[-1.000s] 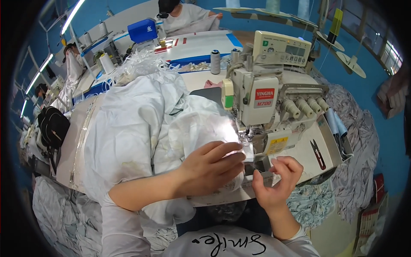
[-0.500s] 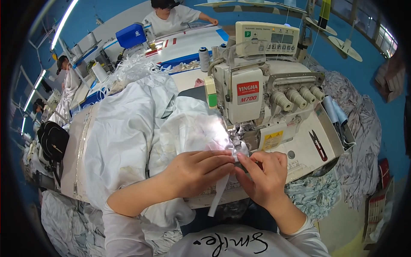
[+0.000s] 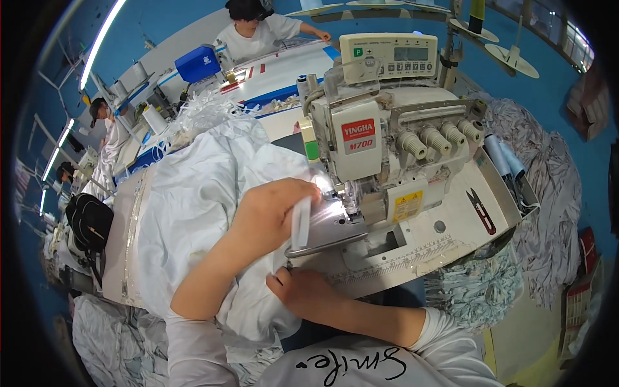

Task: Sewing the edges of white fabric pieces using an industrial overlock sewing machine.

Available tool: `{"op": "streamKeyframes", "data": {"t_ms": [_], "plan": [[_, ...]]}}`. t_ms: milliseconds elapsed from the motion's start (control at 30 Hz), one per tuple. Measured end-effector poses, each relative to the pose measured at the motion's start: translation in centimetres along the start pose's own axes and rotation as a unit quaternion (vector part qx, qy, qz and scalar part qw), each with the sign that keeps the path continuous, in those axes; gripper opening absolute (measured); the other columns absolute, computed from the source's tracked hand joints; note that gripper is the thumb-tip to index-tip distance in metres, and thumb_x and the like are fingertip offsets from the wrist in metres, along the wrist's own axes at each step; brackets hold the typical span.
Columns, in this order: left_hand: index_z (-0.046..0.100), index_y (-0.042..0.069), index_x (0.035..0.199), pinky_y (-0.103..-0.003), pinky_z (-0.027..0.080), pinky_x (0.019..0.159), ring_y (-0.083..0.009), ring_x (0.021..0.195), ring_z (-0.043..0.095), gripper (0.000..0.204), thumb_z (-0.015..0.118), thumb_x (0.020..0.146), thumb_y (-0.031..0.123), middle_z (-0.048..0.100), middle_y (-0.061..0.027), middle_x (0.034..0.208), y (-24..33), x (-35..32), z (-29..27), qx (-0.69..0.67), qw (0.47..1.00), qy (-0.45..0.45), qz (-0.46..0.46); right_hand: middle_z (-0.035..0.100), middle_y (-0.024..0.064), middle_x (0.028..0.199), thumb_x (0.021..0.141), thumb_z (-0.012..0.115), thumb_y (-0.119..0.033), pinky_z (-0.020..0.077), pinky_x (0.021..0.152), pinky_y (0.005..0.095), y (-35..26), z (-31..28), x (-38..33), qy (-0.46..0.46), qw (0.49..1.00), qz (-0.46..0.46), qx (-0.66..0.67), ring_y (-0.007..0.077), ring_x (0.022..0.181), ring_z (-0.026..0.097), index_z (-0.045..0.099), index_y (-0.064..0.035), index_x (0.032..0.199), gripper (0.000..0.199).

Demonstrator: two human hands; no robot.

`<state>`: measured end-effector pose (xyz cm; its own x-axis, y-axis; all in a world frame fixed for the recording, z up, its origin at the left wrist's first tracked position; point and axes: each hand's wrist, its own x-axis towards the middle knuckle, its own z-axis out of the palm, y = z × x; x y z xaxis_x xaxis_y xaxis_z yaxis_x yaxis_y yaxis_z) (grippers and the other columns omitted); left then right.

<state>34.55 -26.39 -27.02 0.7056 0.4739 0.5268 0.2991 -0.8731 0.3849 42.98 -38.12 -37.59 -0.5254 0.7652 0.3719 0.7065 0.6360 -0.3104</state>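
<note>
From my end, left hand (image 3: 265, 205) is narrow, looks pinched on a blurred white strip (image 3: 300, 224) hanging just left of the overlock machine's (image 3: 361, 158) presser-foot area (image 3: 349, 197); right hand (image 3: 304, 294) is curled low by the table edge, against the white fabric (image 3: 187, 187), and I can't tell if it grips. Main risk I see: left fingertips sit near the stitching area, so a run of the machine could catch skin or the strip's loose end. Second: fabric bunches left and sags over the front edge, so its weight could drag the piece askew. Can't make out: left fingertips and the strip's upper end, right fingertips, needle, foot pedal. Fabric's lower end goes behind the right forearm and lap.
</note>
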Motion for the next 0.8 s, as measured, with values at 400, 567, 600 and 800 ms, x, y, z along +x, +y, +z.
{"op": "streamKeyframes", "data": {"t_ms": [400, 567, 600, 800], "plan": [[0.064, 0.003, 0.107, -0.034, 0.053, 0.078, -0.0264, 0.099, 0.061, 0.046, 0.061, 0.061, -0.002, 0.062, -0.0092, 0.110, 0.6, -2.1, -1.1, 0.076, 0.991, -0.014, 0.112, 0.061, 0.0112, 0.101, 0.069, 0.075, -0.008, 0.0496, 0.053, 0.0265, -0.3, -5.2, -12.0, 0.237, 0.928, 0.232, 0.170, 0.0139, 0.058, 0.060, 0.057, -0.0036, 0.109, 0.044], [0.064, 0.002, 0.105, -0.033, 0.053, 0.078, -0.0252, 0.099, 0.062, 0.041, 0.060, 0.064, -0.003, 0.062, -0.0080, 0.111, 0.3, -2.6, -0.8, 0.109, 0.984, -0.010, 0.139, 0.060, 0.0115, 0.107, 0.071, 0.077, -0.017, 0.0424, 0.049, 0.0217, -0.4, -6.5, -6.2, 0.272, 0.850, 0.325, 0.312, 0.0079, 0.051, 0.052, 0.057, 0.0026, 0.109, 0.048], [0.065, 0.002, 0.104, -0.033, 0.053, 0.078, -0.0248, 0.099, 0.062, 0.040, 0.060, 0.065, -0.003, 0.062, -0.0078, 0.112, 0.2, -2.9, -0.8, 0.098, 0.986, -0.038, 0.125, 0.064, 0.0097, 0.099, 0.073, 0.077, -0.019, 0.0419, 0.049, 0.0219, -0.2, -5.9, -5.7, 0.274, 0.839, 0.345, 0.320, 0.0074, 0.051, 0.052, 0.060, 0.0028, 0.105, 0.043], [0.061, 0.004, 0.113, -0.034, 0.053, 0.082, -0.0258, 0.109, 0.059, 0.057, 0.058, 0.057, -0.007, 0.059, -0.0096, 0.119, 2.3, -3.8, -1.3, 0.047, 0.991, -0.106, 0.068, 0.058, 0.0025, 0.057, 0.080, 0.073, -0.027, 0.0404, 0.047, 0.0236, 1.7, -5.7, -9.4, -0.045, 0.784, 0.405, 0.468, 0.0077, 0.050, 0.052, 0.067, 0.0029, 0.081, 0.031]]}}
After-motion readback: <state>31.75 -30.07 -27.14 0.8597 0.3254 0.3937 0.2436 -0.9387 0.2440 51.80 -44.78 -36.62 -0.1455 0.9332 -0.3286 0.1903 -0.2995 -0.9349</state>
